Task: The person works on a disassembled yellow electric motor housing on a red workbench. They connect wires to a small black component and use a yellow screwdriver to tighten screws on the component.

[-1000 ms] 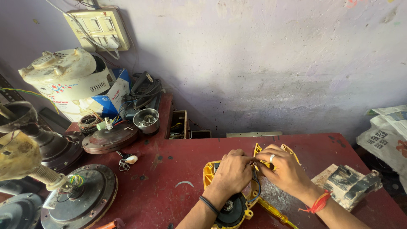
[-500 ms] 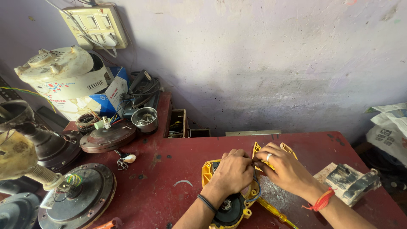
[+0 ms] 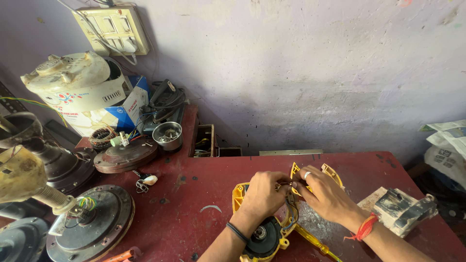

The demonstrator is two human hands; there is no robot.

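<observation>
On the red desk [image 3: 194, 194], near centre, lies the yellow tool housing [image 3: 240, 194] with its black motor [image 3: 262, 235]. I judge wiring work underway: my left hand [image 3: 262, 194] and right hand [image 3: 325, 194] pinch small wires [image 3: 286, 185]; next needs steady fingertip seating.

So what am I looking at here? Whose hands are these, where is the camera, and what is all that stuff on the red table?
The camera sits on a person's head and looks down, so the two bare hands are that person's own. The left hand and the right hand meet over a yellow plastic tool housing lying open on the red table, pinching something small between the fingertips; what it is I cannot tell. A round black motor part sits inside the housing. To the left lie fan motors, a small metal bowl and a cream-coloured appliance. A switchboard hangs on the wall.
</observation>
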